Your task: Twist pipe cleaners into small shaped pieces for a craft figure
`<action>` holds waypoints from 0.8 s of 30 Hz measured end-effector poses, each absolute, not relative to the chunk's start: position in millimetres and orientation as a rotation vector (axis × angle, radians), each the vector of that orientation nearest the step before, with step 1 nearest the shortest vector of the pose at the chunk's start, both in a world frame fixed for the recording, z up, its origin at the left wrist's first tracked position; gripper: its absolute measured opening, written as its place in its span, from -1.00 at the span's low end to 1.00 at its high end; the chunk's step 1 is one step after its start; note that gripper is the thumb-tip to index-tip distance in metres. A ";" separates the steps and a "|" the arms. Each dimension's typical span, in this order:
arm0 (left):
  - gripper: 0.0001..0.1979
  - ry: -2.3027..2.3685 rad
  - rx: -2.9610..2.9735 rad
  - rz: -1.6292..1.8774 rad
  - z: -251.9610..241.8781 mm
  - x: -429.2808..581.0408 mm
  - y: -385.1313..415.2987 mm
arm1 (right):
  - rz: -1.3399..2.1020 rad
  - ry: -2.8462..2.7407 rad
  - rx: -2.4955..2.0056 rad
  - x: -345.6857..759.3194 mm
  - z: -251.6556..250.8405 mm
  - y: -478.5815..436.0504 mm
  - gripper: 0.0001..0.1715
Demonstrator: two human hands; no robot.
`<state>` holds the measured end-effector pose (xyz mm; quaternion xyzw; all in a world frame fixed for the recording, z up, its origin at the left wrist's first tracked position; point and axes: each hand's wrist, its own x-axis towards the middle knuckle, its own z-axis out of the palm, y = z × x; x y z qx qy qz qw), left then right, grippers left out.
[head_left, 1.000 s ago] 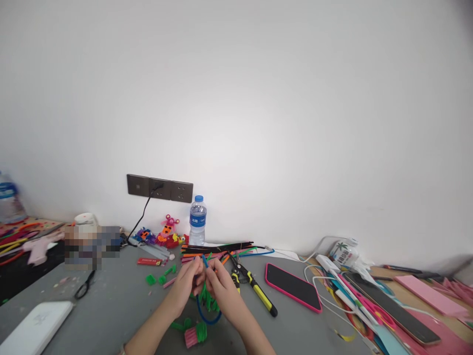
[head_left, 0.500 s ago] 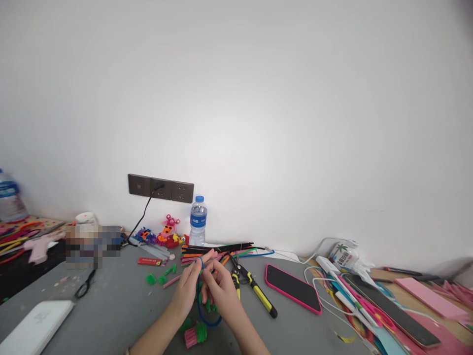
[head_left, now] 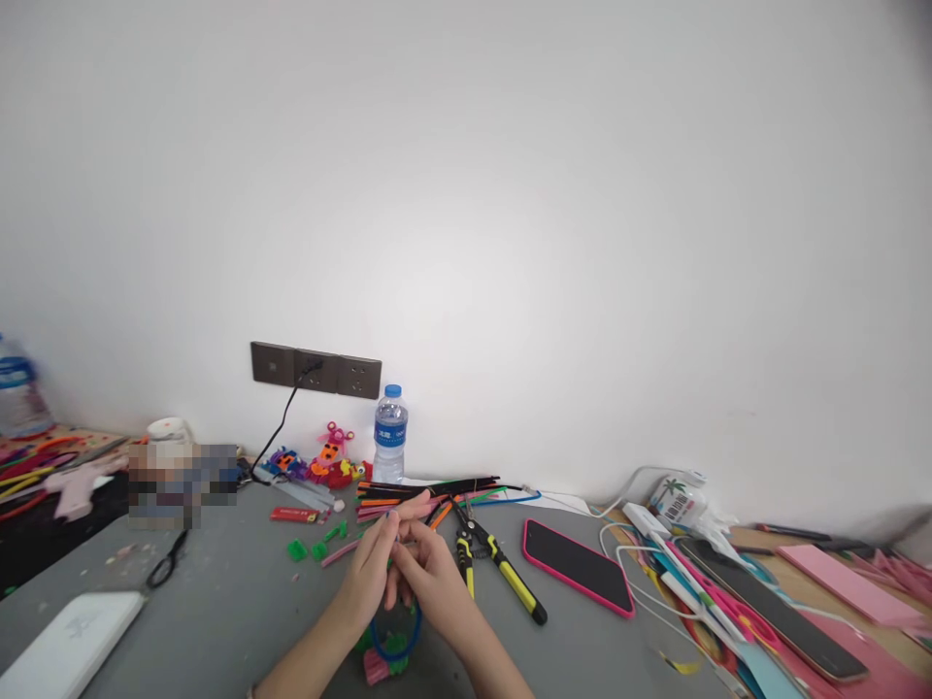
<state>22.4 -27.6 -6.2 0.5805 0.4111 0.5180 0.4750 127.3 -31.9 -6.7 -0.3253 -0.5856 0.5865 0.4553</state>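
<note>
My left hand (head_left: 370, 571) and my right hand (head_left: 429, 573) meet above the grey table, fingers pressed together. Between them they hold a blue pipe cleaner (head_left: 417, 636), whose loop hangs below the fingers; its upper part is hidden. Beneath the loop lies a pink and green fuzzy bundle (head_left: 377, 666). Small green fuzzy pieces (head_left: 297, 550) rest left of my hands. Just right of my right hand are yellow and black pliers (head_left: 514, 580), handles spread. Behind my hands lies a pile of coloured pipe cleaners (head_left: 429, 490).
A water bottle (head_left: 390, 437) stands by the wall near small fuzzy figures (head_left: 331, 456). A pink-cased phone (head_left: 579, 568) lies to the right, with white cables beyond it. A white device (head_left: 73, 646) sits at the left front, and scissors (head_left: 749, 621) at the right.
The blue loop has swung down and to the left, now hanging in front of the pink and green bundle. My hands have closed more tightly together, the right fingers shifting slightly left.
</note>
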 end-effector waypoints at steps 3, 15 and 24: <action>-0.55 1.003 1.452 1.263 -2.4 22.8 -28.4 | 1.483 -1.449 -0.782 128.4 -6.5 -32.4 -0.48; -0.52 0.967 1.343 1.252 -5.5 5.6 -10.9 | 1.552 -1.397 -0.776 154.7 -3.6 -24.3 -0.55; -0.71 0.969 1.512 1.179 1.1 9.4 -11.6 | 1.390 -1.543 -0.898 152.3 -10.0 -23.9 -0.58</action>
